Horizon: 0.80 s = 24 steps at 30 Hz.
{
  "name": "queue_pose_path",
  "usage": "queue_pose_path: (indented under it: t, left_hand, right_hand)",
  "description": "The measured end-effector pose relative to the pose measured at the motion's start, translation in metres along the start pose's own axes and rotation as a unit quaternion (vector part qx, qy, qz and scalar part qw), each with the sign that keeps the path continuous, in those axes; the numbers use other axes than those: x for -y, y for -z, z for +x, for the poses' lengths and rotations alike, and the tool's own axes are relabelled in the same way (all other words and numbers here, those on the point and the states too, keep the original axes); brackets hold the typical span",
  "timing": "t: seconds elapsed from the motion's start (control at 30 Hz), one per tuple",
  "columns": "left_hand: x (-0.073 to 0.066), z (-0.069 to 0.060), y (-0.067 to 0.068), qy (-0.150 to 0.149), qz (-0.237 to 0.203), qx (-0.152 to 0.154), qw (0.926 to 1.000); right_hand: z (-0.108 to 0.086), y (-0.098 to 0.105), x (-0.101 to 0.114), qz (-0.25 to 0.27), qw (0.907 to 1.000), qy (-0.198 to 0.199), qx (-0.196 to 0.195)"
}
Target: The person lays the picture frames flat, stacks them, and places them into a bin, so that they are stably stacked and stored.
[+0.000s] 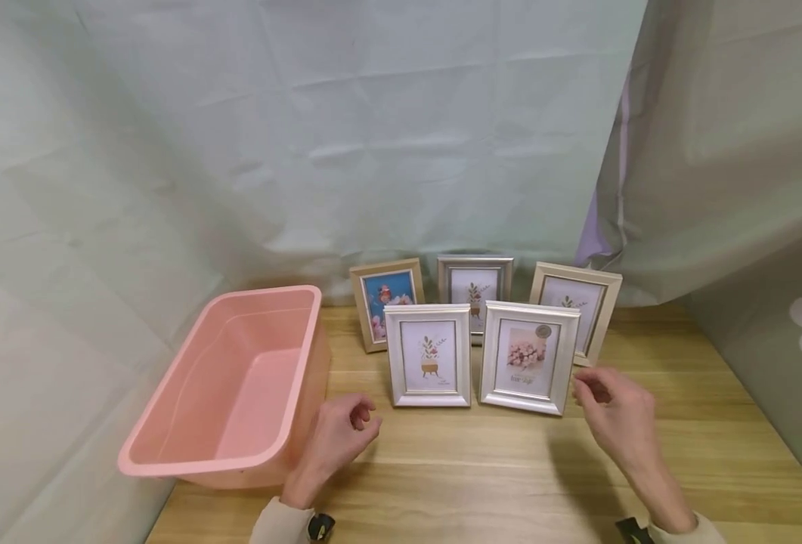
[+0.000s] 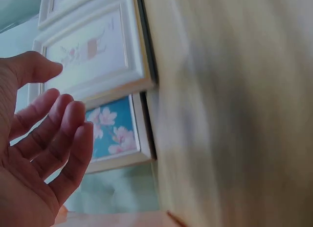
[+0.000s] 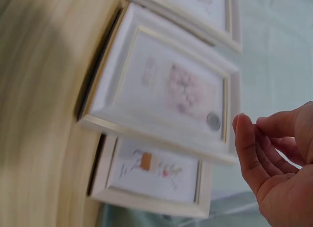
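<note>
Two white picture frames stand upright in front: one with a potted-plant print (image 1: 429,355) on the left, one with a pink-flower print (image 1: 530,357) on the right. My left hand (image 1: 339,434) hovers between the pink tub and the potted-plant frame, fingers loosely bent around nothing. Beside the right edge of the pink-flower frame is my right hand (image 1: 621,415). In the right wrist view its thumb and fingers (image 3: 248,146) come close together near that frame's top corner, with nothing seen between them; whether a fingertip touches the frame is unclear.
Behind stand three more picture frames: a gold one with a blue print (image 1: 388,302), a silver one (image 1: 475,291) and a pale gold one (image 1: 577,302), partly covered by the front pair. A pink plastic tub (image 1: 237,378) sits at left on the wooden table (image 1: 455,476). Pale cloth (image 1: 401,151) hangs behind.
</note>
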State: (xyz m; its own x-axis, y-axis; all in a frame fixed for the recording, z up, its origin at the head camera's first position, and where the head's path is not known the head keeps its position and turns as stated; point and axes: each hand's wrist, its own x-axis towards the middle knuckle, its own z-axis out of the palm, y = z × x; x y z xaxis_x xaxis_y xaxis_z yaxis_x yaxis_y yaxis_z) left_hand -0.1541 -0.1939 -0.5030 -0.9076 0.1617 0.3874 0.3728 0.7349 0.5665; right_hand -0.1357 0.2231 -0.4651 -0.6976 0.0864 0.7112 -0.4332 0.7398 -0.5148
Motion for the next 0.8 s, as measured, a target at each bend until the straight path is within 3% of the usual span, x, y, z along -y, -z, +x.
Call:
queue_pose_path:
  t: [0.23,0.37,0.57,0.67,0.8]
  left_hand:
    - [-0.007,-0.021,-0.007,-0.025,-0.032,-0.006,0.9991]
    - [-0.011,-0.03,-0.011,-0.01,-0.07,-0.002,0.9975]
    - [-0.013,-0.04,-0.019,-0.016,-0.089,-0.003,0.9959]
    - [-0.014,-0.044,-0.021,-0.008,-0.092,-0.004,0.9957]
    - [-0.016,-0.047,-0.024,0.03,-0.104,0.017,0.994]
  right_hand:
    - [0.013,-0.021,0.02,0.032,0.9984,0.024,0.04]
    - [0.025,-0.036,0.03,0.054,0.9951,0.045,0.069]
    - [0.046,-0.059,0.05,0.092,0.9862,0.013,0.137]
    - [0.06,-0.071,0.06,0.072,0.9825,0.005,0.172]
    - [0.079,-0.082,0.072,0.003,0.9758,0.034,0.216]
